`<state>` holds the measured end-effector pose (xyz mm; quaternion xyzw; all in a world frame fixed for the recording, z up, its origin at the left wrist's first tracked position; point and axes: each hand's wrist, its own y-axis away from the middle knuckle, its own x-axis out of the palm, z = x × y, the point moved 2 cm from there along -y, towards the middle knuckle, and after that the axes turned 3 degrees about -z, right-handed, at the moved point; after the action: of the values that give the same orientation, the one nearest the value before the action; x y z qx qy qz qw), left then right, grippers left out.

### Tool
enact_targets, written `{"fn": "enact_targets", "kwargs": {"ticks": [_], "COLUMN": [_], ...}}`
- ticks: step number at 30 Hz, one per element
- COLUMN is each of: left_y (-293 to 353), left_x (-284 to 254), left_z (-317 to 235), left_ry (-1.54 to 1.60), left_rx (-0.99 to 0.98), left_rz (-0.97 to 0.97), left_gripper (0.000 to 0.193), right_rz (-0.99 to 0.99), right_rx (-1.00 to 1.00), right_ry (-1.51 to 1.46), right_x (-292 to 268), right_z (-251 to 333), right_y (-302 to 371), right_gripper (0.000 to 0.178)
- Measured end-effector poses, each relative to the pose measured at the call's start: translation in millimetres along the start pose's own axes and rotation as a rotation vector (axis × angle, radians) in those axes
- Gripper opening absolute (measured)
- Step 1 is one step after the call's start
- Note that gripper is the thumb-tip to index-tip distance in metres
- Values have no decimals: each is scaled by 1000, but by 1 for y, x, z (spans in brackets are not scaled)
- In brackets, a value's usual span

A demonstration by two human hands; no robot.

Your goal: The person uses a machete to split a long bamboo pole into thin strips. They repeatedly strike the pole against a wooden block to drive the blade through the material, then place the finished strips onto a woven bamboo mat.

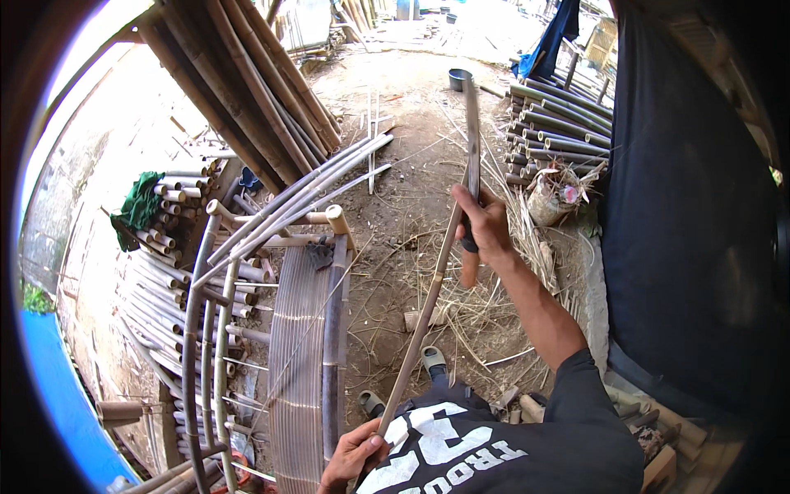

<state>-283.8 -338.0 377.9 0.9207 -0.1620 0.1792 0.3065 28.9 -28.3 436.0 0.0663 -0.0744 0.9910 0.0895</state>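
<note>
A long bamboo strip (425, 317) slants from near my waist up to my right hand. My left hand (360, 450) is closed around its lower end, thumb on top. My right hand (484, 221) grips a long knife (471, 123) just above its brown wooden handle end, with the dark blade pointing up and away. The strip's upper end meets the knife at my right fingers; whether the edge has entered it I cannot tell. To the left stands a bamboo bench (296, 362) with a slatted seat, a small dark cloth (319, 255) lying on its far end.
Pale split bamboo poles (329, 183) rest across the bench's frame. Stacked bamboo (568, 123) lies at the right, more poles (164, 317) at the left, and tall ones (239, 82) lean behind. Shavings (461, 321) litter the dirt floor. A black sheet (691, 206) hangs at right.
</note>
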Motion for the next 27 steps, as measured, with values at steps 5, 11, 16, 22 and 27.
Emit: {"fn": "enact_targets", "kwargs": {"ticks": [5,11,16,22,27], "left_y": [-34,-81,-76,-56,-49], "left_x": [12,32,25,36,39], "left_z": [-15,-88,-108,-97,-98], "left_ry": [-16,165,71,15,-6], "left_rx": [348,252,278,339,339], "left_rz": [70,-61,-220,-233,-273], "left_gripper": [32,36,46,44,42], "right_rz": [11,229,521,487,421], "right_rx": [41,-217,-918,-393,-600], "right_ry": [-40,497,906,770,814], "right_x": [32,54,70,56,62], "right_z": [6,3,-9,-16,-13], "right_y": [-3,26,99,76,65], "right_gripper": [28,45,46,51,54]}}
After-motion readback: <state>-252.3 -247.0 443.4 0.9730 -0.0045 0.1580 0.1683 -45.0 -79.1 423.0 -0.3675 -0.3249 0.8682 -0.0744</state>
